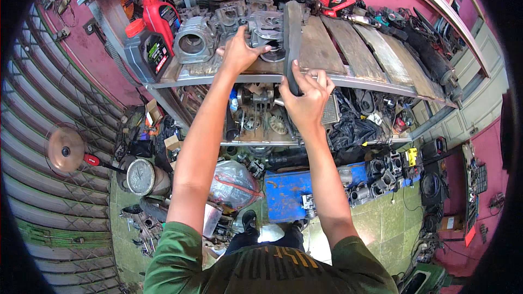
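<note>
On the upper shelf, a grey cast-metal engine cylinder (267, 24) with a dark round sleeve stands near the front edge. My left hand (239, 54) grips its lower left corner, thumb across the sleeve and index finger up along the side. Right beside the cylinder, a long, flat, dark grey strip (293, 32) stands on end, reaching from below the shelf's front edge to above the cylinder. Its exact kind is not clear. My right hand (309, 95) pinches its lower end between thumb and fingers. Left of my left hand sits another engine casting (195, 41) with a round bore.
Two oil bottles, one grey (147, 51) and one red (161, 13), stand at the shelf's left end. Wooden planks (318, 43) form the shelf top behind a metal front rail (370, 83). Below are a blue board (286, 193), metal parts and a fan (66, 149).
</note>
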`<action>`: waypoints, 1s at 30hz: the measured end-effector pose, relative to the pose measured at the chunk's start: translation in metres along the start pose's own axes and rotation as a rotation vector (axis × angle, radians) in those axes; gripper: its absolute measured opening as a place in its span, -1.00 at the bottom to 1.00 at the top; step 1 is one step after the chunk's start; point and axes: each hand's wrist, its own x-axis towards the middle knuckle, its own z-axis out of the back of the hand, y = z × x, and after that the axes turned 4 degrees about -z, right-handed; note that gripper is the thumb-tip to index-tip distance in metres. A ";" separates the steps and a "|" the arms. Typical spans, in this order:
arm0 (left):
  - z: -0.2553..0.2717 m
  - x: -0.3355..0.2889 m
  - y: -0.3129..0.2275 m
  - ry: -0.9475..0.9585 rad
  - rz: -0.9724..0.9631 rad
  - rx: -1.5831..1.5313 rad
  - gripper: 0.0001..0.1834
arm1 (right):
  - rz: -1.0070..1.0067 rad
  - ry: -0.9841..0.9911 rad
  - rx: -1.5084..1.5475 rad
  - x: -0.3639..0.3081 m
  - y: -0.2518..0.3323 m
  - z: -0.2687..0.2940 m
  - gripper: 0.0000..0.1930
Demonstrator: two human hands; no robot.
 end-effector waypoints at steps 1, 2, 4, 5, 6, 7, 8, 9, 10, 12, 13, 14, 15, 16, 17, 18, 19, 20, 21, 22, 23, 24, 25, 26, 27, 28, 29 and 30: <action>-0.001 0.006 0.006 0.000 -0.002 -0.003 0.19 | -0.011 0.006 -0.004 -0.001 -0.003 0.001 -0.55; 0.009 0.013 0.019 0.037 -0.052 0.011 0.18 | -0.005 0.007 0.012 0.001 0.000 0.000 -0.55; 0.021 0.022 0.033 0.109 -0.158 -0.006 0.10 | 0.010 -0.002 0.006 0.003 -0.004 -0.001 -0.55; 0.035 0.029 0.035 0.109 -0.158 -0.002 0.10 | 0.022 -0.009 -0.006 0.003 -0.005 -0.002 -0.55; 0.055 0.042 0.033 0.275 -0.094 -0.037 0.06 | 0.020 -0.009 -0.005 0.002 -0.006 -0.004 -0.55; 0.065 0.054 0.022 0.448 -0.037 -0.081 0.02 | 0.020 0.001 -0.005 0.000 -0.009 -0.004 -0.55; 0.071 0.066 -0.003 0.465 -0.026 0.187 -0.20 | 0.021 0.011 -0.017 -0.001 -0.016 -0.002 -0.55; 0.076 0.078 -0.003 0.401 -0.127 0.335 -0.33 | 0.024 0.008 -0.009 0.000 -0.014 -0.005 -0.55; 0.079 0.089 -0.004 0.342 -0.287 0.389 -0.34 | 0.031 -0.001 0.006 0.000 -0.012 -0.007 -0.54; 0.077 0.111 -0.014 0.283 -0.449 0.435 -0.34 | 0.025 -0.003 0.022 0.000 -0.014 -0.009 -0.52; 0.078 0.125 -0.025 0.417 -0.403 0.336 -0.36 | 0.028 -0.003 0.018 0.001 -0.016 -0.008 -0.52; 0.077 0.141 -0.034 0.550 -0.356 0.239 -0.37 | 0.017 -0.003 0.021 0.001 -0.016 -0.007 -0.52; 0.076 0.160 -0.026 0.471 -0.287 0.260 -0.36 | 0.011 -0.004 0.054 0.002 -0.007 -0.011 -0.52; 0.061 0.166 -0.020 0.462 -0.291 0.325 -0.36 | 0.014 -0.006 0.055 0.001 -0.007 -0.012 -0.52; 0.051 0.170 -0.022 0.451 -0.298 0.389 -0.36 | 0.024 -0.002 0.065 -0.001 -0.006 -0.012 -0.51; 0.016 0.154 -0.062 0.426 -0.311 0.574 -0.35 | 0.023 0.007 0.003 -0.005 -0.029 -0.002 -0.51; 0.008 0.145 -0.065 0.388 -0.331 0.619 -0.39 | 0.020 0.010 0.002 -0.006 -0.031 -0.002 -0.51; 0.018 0.156 -0.057 0.525 -0.271 0.550 -0.40 | 0.022 0.012 0.023 -0.005 -0.024 -0.002 -0.51; 0.023 0.167 -0.053 0.668 -0.217 0.471 -0.42 | 0.018 0.017 0.032 -0.005 -0.022 -0.003 -0.51; 0.028 0.172 -0.044 0.664 -0.211 0.478 -0.42 | 0.007 0.007 0.047 -0.003 -0.019 -0.003 -0.51; 0.028 0.174 -0.043 0.672 -0.213 0.470 -0.43 | 0.007 0.007 0.042 -0.002 -0.022 0.001 -0.51; 0.026 0.175 -0.043 0.680 -0.214 0.462 -0.45 | -0.001 -0.004 0.061 -0.001 -0.025 0.005 -0.51; 0.022 0.176 -0.044 0.682 -0.216 0.460 -0.45 | -0.010 -0.015 0.081 -0.001 -0.028 0.008 -0.50; 0.018 0.177 -0.047 0.688 -0.182 0.486 -0.44 | -0.012 -0.031 0.068 -0.002 -0.031 0.011 -0.50; 0.016 0.178 -0.049 0.694 -0.147 0.513 -0.43 | -0.013 -0.031 0.069 -0.003 -0.034 0.013 -0.50; 0.019 0.178 -0.048 0.694 -0.145 0.515 -0.43 | -0.042 -0.032 0.073 -0.004 -0.036 0.014 -0.51; 0.024 0.178 -0.046 0.689 -0.176 0.507 -0.40 | -0.071 -0.032 0.078 -0.005 -0.036 0.015 -0.51; 0.028 0.177 -0.044 0.683 -0.204 0.500 -0.38 | -0.087 -0.025 0.069 -0.006 -0.035 0.017 -0.52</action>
